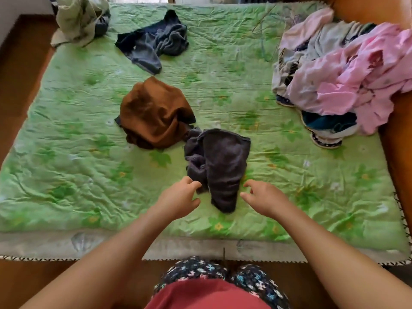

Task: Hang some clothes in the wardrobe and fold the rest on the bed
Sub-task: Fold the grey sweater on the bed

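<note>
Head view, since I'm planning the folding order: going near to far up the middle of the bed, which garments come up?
Dark grey garment → brown garment → navy and grey garment.

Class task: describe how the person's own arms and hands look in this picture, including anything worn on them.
The left arm and right arm are bare to the frame edge, no sleeves showing. The left hand and right hand wear no gloves; no rings, watch or bracelets are visible. Below show a red top and dark flower-print trousers.
</note>
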